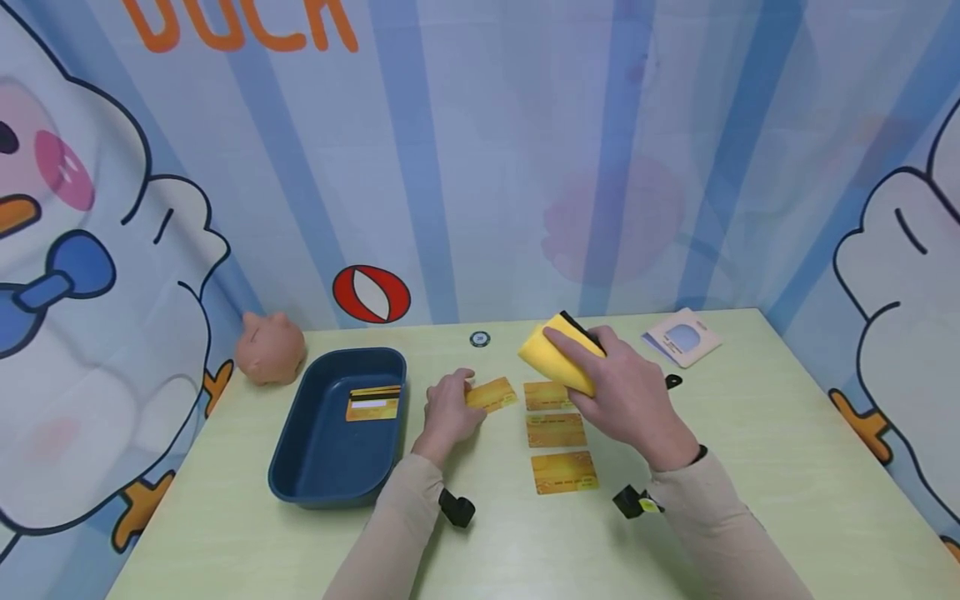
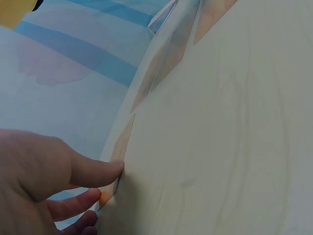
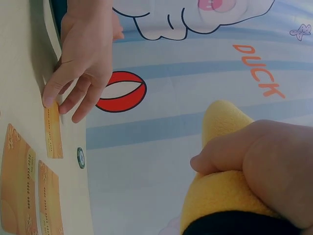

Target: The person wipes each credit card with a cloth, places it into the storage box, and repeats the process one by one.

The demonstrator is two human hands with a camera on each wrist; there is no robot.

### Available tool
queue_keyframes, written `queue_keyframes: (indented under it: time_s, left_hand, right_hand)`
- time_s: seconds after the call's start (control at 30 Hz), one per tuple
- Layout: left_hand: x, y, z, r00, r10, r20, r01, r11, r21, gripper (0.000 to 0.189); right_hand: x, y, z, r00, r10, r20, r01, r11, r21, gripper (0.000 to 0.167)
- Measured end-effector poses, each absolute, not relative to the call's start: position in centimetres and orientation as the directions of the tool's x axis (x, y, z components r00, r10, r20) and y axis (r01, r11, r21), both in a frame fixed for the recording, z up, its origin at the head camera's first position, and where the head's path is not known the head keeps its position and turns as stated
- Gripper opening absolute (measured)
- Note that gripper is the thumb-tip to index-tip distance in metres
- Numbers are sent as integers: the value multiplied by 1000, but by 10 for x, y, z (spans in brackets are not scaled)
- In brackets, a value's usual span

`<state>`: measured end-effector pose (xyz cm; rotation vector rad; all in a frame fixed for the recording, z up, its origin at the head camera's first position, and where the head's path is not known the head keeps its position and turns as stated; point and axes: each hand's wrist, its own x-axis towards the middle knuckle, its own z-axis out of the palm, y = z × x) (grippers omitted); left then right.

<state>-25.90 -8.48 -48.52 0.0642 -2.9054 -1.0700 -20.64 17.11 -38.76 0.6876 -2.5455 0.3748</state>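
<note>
My left hand (image 1: 452, 408) pinches the near end of a gold bank card (image 1: 492, 395) between thumb and fingers, at or just above the table. In the left wrist view, the thumb (image 2: 100, 171) lies on the card's edge. My right hand (image 1: 636, 398) grips a fuzzy yellow thing with a black edge (image 1: 553, 357), raised above the table; its exact kind is unclear. Beneath and beside it, three gold cards lie in a column: a far card (image 1: 546, 396), partly covered by the right hand, a middle card (image 1: 556, 431) and a near card (image 1: 564, 472).
Left of my left hand stands a dark blue tray (image 1: 337, 498), with a striped-back gold card (image 1: 373, 403) inside. A pink piggy bank (image 1: 270, 350) sits behind it. Toward the back are a round chip (image 1: 480, 339) and a pink booklet (image 1: 682, 337). A small black object (image 1: 673, 381) lies behind my right hand.
</note>
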Motion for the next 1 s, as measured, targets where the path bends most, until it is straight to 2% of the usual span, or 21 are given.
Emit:
queue_keyframes:
  time_s: [0.67,1.0]
  left_hand:
    - [-255,-84,-487,-997,-56,56,-10,790,613,51]
    - [-252,-86,-486,-998,-13,57,24,795,606,52]
  right_hand:
    - [-206,170,-388,-757,-401,516,-535,833,-139,74]
    - [-206,169,-388,-765,-404,502,-530,837,-135,74]
